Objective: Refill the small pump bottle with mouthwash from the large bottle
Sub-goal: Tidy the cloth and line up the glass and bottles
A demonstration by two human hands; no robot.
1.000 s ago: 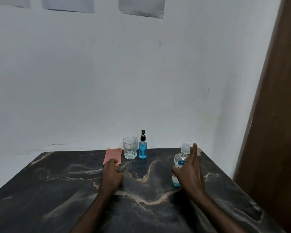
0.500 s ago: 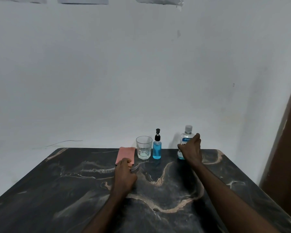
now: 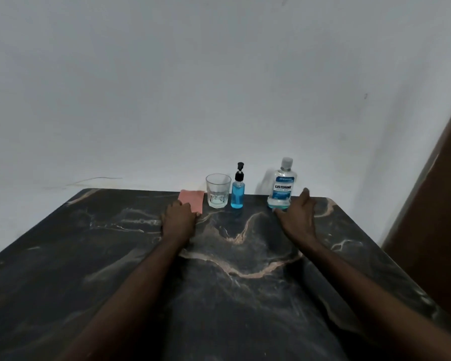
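Observation:
The small pump bottle point(image 3: 237, 191), with a black pump and blue liquid, stands upright at the far edge of the dark marble table point(image 3: 219, 282). To its right stands the large mouthwash bottle point(image 3: 282, 188), capped, with only a little blue liquid at its bottom. My right hand point(image 3: 298, 217) is just right of and in front of that bottle, fingers spread, holding nothing. My left hand point(image 3: 179, 221) rests on the table with curled fingers, touching the near edge of a pink cloth point(image 3: 192, 200).
A clear drinking glass point(image 3: 218, 191) stands between the pink cloth and the pump bottle. A white wall rises right behind the table. A brown door point(image 3: 438, 217) is at the right.
My right hand carried the large bottle from mid-table to the far edge, set it upright, and has let go and pulled back a little. The left hand stayed by the cloth.

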